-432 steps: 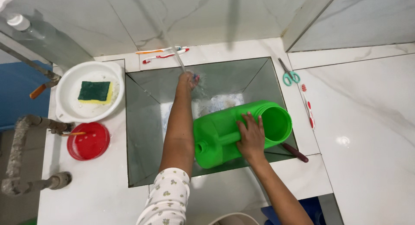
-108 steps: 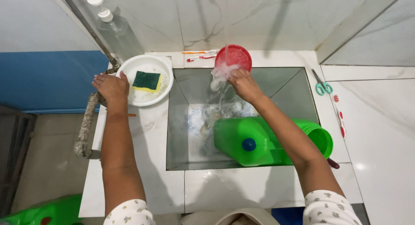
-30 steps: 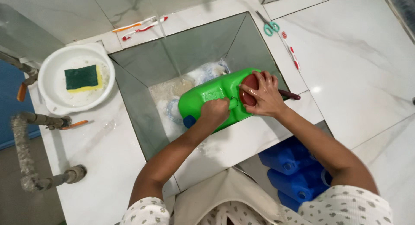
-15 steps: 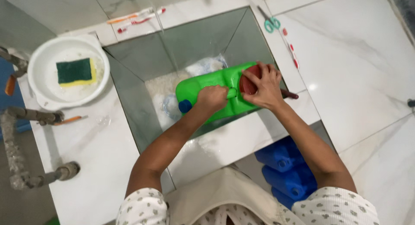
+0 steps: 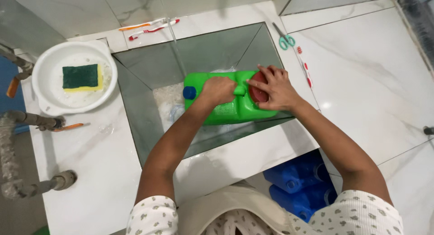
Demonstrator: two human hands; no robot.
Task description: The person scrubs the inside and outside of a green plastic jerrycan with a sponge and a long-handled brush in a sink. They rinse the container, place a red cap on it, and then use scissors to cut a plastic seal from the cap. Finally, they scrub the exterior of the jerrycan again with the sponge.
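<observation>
White marble-patterned tabletop (image 5: 90, 162) is shown surrounding a square glass-walled sink (image 5: 149, 108), seen from above. Within the sink, a green plastic jerrycan (image 5: 226, 110) is laid on its side, its blue cap (image 5: 189, 92) pointing to the left of the view. The jerrycan's handle is gripped by the left hand (image 5: 218, 89), whose fingers are curled tightly around it. The right hand (image 5: 275, 88) is pressed against the wide open end of the can, its fingers spread flat over a red lid (image 5: 256, 94) that is held against the opening.

On the tabletop left of the sink, a white basin (image 5: 45, 104) is seen, holding a green-and-yellow sponge (image 5: 80, 77). Two toothbrushes (image 5: 149, 26) are laid along the back edge, and a pair of green-handled scissors (image 5: 285, 39) lies beside the sink's far right corner. Grey pipes (image 5: 27, 122) are visible at the left margin. Blue containers (image 5: 298, 180) are stored below the tabletop edge, near the person's patterned sleeve (image 5: 361, 214).
</observation>
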